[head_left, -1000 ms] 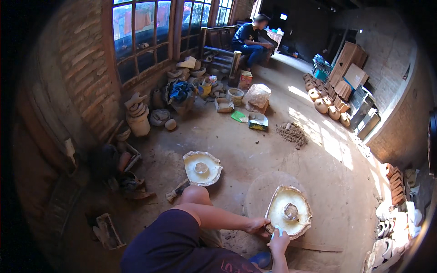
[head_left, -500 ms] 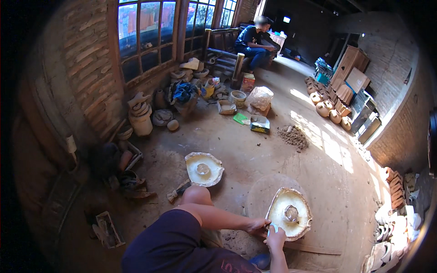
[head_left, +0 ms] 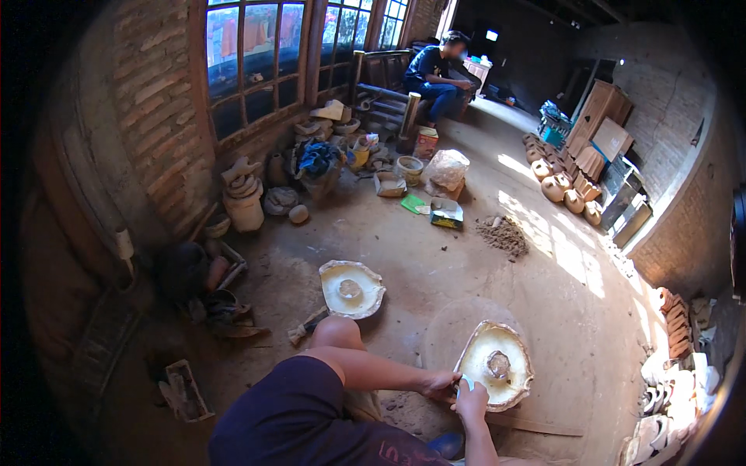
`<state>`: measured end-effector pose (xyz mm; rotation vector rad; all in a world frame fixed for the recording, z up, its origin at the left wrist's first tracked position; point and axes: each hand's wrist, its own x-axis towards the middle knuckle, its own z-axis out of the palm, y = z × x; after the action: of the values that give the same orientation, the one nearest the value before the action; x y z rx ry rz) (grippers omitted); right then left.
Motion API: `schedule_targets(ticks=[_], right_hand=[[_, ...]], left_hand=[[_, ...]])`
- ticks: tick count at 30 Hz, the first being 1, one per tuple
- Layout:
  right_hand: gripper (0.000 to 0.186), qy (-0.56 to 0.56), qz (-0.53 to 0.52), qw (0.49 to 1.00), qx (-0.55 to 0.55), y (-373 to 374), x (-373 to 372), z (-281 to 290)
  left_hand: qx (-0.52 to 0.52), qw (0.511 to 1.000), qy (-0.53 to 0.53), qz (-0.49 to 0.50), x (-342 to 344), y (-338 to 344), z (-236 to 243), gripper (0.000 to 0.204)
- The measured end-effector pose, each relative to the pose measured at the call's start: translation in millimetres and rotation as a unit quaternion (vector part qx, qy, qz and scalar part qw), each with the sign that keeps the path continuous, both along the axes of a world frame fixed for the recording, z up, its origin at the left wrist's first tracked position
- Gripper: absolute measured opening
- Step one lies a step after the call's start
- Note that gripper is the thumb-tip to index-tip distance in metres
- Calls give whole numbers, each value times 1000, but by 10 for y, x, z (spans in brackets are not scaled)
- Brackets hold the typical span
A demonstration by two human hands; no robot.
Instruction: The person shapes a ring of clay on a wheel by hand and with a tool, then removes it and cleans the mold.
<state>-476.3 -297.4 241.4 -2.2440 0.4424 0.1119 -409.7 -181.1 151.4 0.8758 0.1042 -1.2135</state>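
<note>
A shallow, cream-white plaster mould (head_left: 480, 365) with a rough brown rim and a round lump in its middle sits low in front of me, to the right. At its near left rim, my left hand (head_left: 441, 385) is closed on the edge. My right hand (head_left: 472, 404) is beside it, pinching a small light-blue piece (head_left: 467, 381) against the same rim; its exact kind is hidden by my fingers. A second similar mould (head_left: 340, 289) lies farther left on the floor, beyond my knee, with a brush-like tool (head_left: 305, 326) next to it.
A flat wooden strip (head_left: 536, 426) lies near the mould. Ahead are a heap of crumbled clay (head_left: 503, 236), an open box (head_left: 446, 213) and a wrapped block (head_left: 447, 169). Clay pots (head_left: 556, 186) line the right wall. Another person (head_left: 437, 74) sits on a bench at the back.
My right hand and the light-blue piece have shifted very slightly at the rim. Both moulds stay in place, and the view has tilted a little.
</note>
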Motion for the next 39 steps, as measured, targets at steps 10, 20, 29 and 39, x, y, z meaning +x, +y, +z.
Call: schedule_targets(ticks=[10, 20, 29, 39], right_hand=[[36, 29, 222, 968, -114, 464, 12, 322], [22, -60, -25, 977, 203, -542, 270, 589], [36, -128, -9, 991, -37, -1217, 771, 224], [24, -60, 7, 961, -269, -1272, 1259, -32]], left_hand=[[144, 980, -132, 30, 189, 345, -280, 50], [90, 992, -64, 56, -130, 179, 50, 51], [60, 975, -175, 123, 59, 36, -163, 47], [129, 982, -96, 100, 134, 235, 320, 44]])
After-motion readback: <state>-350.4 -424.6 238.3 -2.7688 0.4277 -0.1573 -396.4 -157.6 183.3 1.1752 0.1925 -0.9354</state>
